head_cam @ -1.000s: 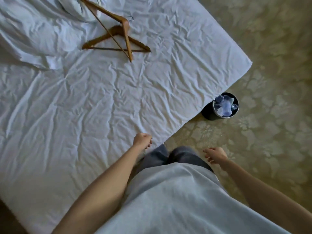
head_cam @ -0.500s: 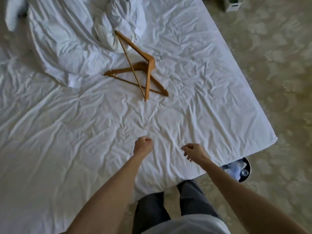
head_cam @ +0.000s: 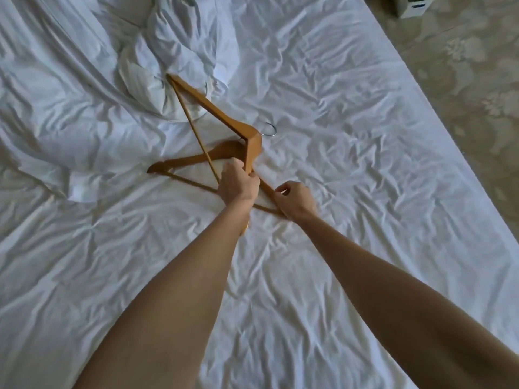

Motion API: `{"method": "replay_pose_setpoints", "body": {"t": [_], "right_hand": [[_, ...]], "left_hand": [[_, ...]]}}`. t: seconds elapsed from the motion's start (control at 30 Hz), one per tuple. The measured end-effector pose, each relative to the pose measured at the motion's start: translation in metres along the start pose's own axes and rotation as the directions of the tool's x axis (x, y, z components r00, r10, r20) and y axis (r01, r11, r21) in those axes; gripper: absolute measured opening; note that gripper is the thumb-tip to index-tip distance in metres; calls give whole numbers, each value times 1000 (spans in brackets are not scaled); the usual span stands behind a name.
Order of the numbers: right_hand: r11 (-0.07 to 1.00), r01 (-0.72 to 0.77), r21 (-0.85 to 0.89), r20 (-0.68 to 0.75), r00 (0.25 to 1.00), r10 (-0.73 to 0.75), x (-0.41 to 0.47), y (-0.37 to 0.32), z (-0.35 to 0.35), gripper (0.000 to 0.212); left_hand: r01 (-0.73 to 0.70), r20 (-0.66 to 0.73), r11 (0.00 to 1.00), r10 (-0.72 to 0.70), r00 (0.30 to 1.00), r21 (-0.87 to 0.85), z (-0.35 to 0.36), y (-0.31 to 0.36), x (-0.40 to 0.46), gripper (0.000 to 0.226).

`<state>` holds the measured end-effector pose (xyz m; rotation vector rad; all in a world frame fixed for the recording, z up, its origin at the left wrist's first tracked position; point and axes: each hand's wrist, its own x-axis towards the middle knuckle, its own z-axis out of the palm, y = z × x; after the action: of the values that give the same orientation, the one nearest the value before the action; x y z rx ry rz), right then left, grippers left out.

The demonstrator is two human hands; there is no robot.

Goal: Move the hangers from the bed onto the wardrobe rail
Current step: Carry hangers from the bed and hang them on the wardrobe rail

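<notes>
A big bed with a wrinkly white sheet, flowery beige carpet at the upper right.

soft dim daylight, gentle crease shadows (wide-angle bending at edges)

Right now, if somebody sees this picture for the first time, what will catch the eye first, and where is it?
Two wooden hangers lie crossed on the white bed, warm brown against the creased sheet, just above the middle of the view. Both bare arms reach in from the bottom: the left hand grips the upper hanger's arm, and the right hand pinches the lower one's end. A rumpled duvet is heaped at top left.
</notes>
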<state>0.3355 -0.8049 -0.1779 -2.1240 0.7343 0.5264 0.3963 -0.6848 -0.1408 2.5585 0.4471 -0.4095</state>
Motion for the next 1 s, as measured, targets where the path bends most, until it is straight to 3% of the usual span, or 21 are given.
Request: {"method": "replay_pose_setpoints", "body": {"t": [0.13, 0.23, 0.3, 0.4, 0.5, 0.67, 0.8, 0.9, 1.0], "right_hand": [[982, 115, -149, -33, 992, -122, 48, -2, 45, 29], [952, 201, -230, -48, 975, -217, 63, -5, 65, 24], [939, 236, -249, 51, 972, -230, 66, -10, 65, 28], [957, 193, -218, 164, 974, -159, 48, -11, 55, 35], [994, 99, -49, 194, 977, -87, 3, -7, 45, 20], [991, -25, 128, 179, 984, 1, -111, -2, 11, 10], [977, 68, 201, 111, 990, -92, -218, -8, -24, 5], [958, 188, 216, 80, 975, -209, -294, -12, -45, 22], [931, 279, 234, 66, 951, -301, -360, -10, -58, 20]], "left_hand": [[-74, -17, 947, 84, 996, 312, 44, -2, 48, 50], [-138, -10, 911, 154, 988, 389, 63, -14, 65, 35], [-186, 4, 913, 198, 980, 364, 61, -22, 63, 28], [-226, 9, 940, 231, 973, 256, 39, -35, 38, 29], [-227, -44, 959, 237, 970, 171, 1, -53, -7, 34], [-18, -87, 999, 14, 996, -40, -75, -83, -110, 24], [140, 22, 957, -139, 990, -254, -125, -115, -198, 13], [200, 98, 871, -175, 980, -449, -158, -128, -258, 5], [244, 124, 776, -212, 969, -581, -188, -136, -308, 14]]}}
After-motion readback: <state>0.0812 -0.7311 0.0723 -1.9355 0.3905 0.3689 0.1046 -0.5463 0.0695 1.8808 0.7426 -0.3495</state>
